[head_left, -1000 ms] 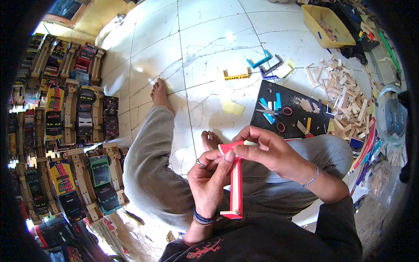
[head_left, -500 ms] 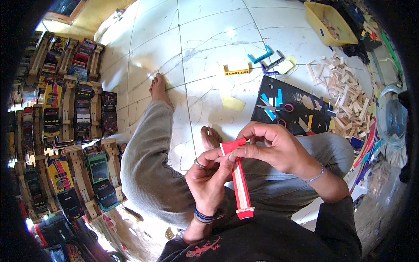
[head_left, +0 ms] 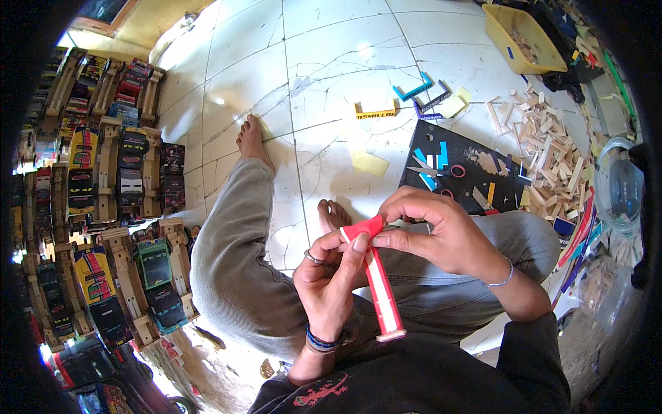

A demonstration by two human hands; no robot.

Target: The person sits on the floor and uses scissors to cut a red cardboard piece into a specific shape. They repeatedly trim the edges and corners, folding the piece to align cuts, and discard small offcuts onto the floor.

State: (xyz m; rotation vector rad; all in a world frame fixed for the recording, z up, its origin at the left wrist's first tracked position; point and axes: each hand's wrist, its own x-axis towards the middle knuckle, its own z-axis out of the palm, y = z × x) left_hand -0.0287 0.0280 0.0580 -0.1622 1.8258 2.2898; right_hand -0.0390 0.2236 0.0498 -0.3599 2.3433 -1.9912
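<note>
The left hand is holding a red-and-wood bracket above the grey trousers, thumb and forefinger closing on its upper end, apparently to steady it. The right hand is pinching the adjoining corner, thumb and forefinger drawn together with little visible gap, probably to control the red covering there; its other fingers are curling loosely, partly out of sight. The bracket's long arm is sloping down toward the black shirt, seemingly so that the worked end is facing both thumbs. Scissors and a knife are lying on a black board just beyond the right trouser leg, presumably for easy reach; loose wood pieces are lying heaped beside it. The bracket is showing a pale stripe between red edges along the arm, a short cross-end at the bottom, and a plain red upper face with a white left edge.
</note>
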